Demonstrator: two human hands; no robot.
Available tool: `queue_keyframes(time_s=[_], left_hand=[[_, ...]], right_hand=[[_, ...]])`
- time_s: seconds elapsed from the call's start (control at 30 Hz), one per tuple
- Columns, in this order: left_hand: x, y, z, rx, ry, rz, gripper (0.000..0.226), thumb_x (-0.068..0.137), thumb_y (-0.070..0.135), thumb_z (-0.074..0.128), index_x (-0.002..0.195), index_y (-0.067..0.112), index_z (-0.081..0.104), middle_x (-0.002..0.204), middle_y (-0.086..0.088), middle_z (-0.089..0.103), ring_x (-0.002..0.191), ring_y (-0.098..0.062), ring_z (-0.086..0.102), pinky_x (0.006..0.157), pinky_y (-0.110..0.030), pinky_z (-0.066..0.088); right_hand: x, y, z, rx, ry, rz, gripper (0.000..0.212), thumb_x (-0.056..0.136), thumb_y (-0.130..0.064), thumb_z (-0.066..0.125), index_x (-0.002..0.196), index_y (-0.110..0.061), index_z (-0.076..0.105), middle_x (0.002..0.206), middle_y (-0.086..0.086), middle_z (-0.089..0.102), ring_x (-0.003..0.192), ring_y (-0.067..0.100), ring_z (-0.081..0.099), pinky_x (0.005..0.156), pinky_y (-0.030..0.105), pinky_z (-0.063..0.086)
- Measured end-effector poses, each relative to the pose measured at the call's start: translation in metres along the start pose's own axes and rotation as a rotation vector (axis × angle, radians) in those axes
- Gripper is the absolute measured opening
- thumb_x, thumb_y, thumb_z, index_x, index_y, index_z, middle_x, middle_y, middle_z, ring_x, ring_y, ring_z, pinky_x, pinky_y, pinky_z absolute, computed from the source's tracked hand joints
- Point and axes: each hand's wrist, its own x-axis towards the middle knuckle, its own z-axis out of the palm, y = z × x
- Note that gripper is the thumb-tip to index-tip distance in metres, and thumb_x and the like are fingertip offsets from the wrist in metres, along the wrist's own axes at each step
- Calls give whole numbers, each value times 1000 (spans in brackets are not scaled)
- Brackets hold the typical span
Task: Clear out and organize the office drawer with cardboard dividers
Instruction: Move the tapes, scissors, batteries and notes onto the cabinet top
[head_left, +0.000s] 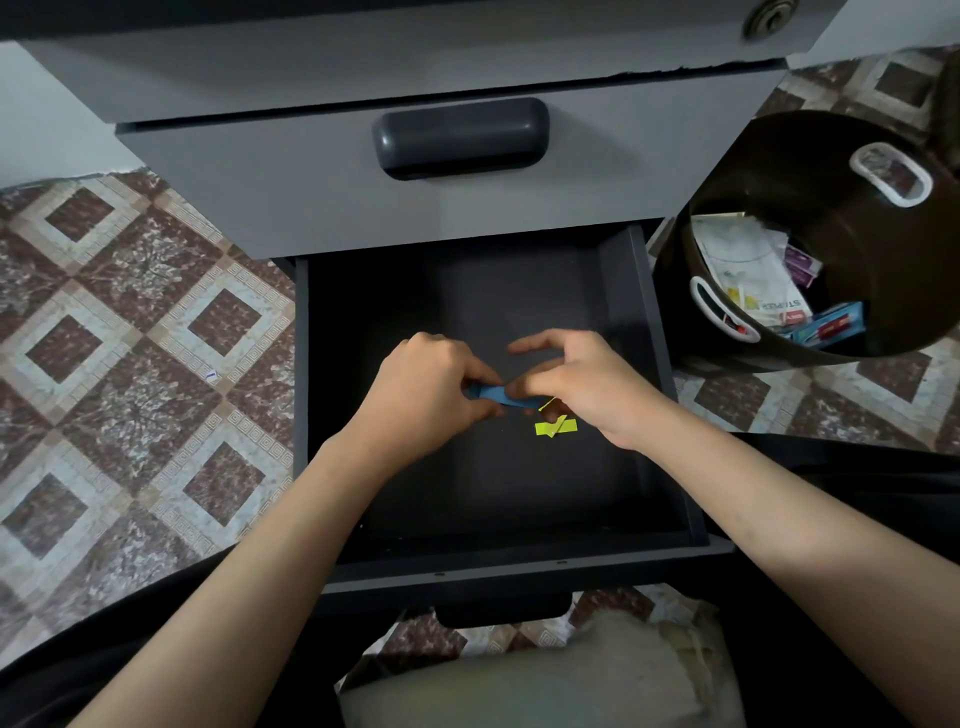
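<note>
At frame centre, my left grip (431, 395) and right grip (587, 384) both pinch a blue strip (491, 392) over the nearly cleared drawer (467, 493). Yellow scraps (556, 427) remain; the bin (810, 156), upper right, holds the clear-out. No dividers fitted yet.

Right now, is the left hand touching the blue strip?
Touching. The head view shows the left hand pinching one end of the blue strip, with its fingers curled right onto it and no gap between them.
</note>
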Motion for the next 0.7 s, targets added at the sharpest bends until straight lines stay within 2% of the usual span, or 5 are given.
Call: queue_keyframes(time_s=[0.07,0.23,0.4,0.57,0.7], left_hand=[[0,-2,0,45,1,-3,23,79,30,72,100,21,74,94,-1,70,91,-20,58,84,-38,46],[1,-6,1,130,-28,-17,24,83,34,67,104,25,72,99,3,68,97,-19,55,88,-34,42],[2,-4,4,201,-48,-13,23,85,38,63,104,27,71,99,6,66,96,-15,55,87,-26,35],[2,-4,6,290,-54,-20,24,88,40,56,107,30,69,101,8,64,98,-13,54,91,-25,32],[2,-6,6,327,-37,-52,27,91,40,55,113,30,66,106,11,63,100,-11,54,96,-27,32]], right_hand=[[-2,-1,-1,-27,-12,-28,29,79,-5,70,106,-13,63,89,13,69,66,17,63,61,29,52],[-6,0,3,-613,43,-301,21,79,-11,70,100,-12,72,80,0,64,70,13,57,57,19,45],[-5,4,6,-734,92,-422,20,83,-12,64,100,-12,73,88,4,66,83,18,56,75,32,48],[-7,2,7,-767,105,-423,29,83,-19,66,111,-13,68,100,3,67,93,21,60,79,30,48],[-5,5,4,-930,81,-237,49,81,-31,69,125,-15,57,111,3,61,98,21,58,82,33,50]])
